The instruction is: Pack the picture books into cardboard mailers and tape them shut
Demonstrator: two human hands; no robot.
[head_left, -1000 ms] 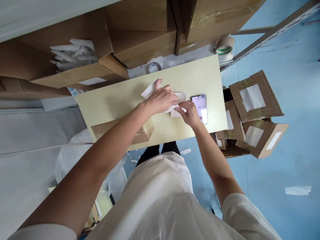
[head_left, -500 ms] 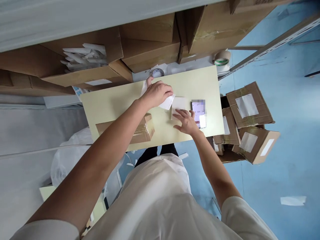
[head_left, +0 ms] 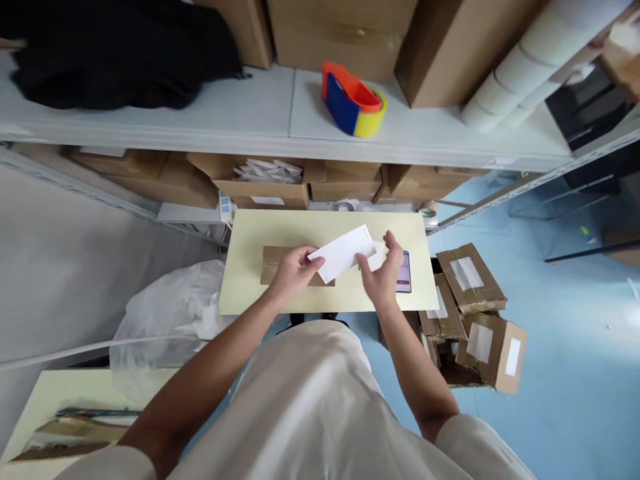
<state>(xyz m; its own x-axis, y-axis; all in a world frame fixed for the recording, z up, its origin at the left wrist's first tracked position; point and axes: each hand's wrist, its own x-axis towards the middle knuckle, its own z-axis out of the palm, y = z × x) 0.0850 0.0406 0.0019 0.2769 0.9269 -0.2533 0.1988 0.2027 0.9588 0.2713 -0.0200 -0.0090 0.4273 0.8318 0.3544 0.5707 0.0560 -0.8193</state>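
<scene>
A white paper slip (head_left: 345, 253), probably a label, is held up over the table (head_left: 240, 267) by its left edge between the thumb and fingers of my left hand (head_left: 295, 272). My right hand (head_left: 384, 273) is at the slip's other end, fingers spread and thumb over or against its right edge. Under that end lies a smaller white sheet (head_left: 380, 253), partly hidden. A brown cardboard box (head_left: 273, 263) sits behind my left hand, partly covered by the slip. Just right of my right hand is a phone (head_left: 404, 273) with its screen lit.
Above the table runs a shelf (head_left: 280, 113) with a tape dispenser (head_left: 350, 100), white rolls (head_left: 515, 80) and black cloth (head_left: 125, 53). An open carton (head_left: 270, 193) of white packets stands behind the table. Stacked cartons (head_left: 470, 280) are on the right; a plastic bag (head_left: 165, 300) is left.
My left hand has brought the slip nearer and turned it face up. My right hand has lifted off the small sheet to the slip's right end. The view has tilted up, showing the shelf.
</scene>
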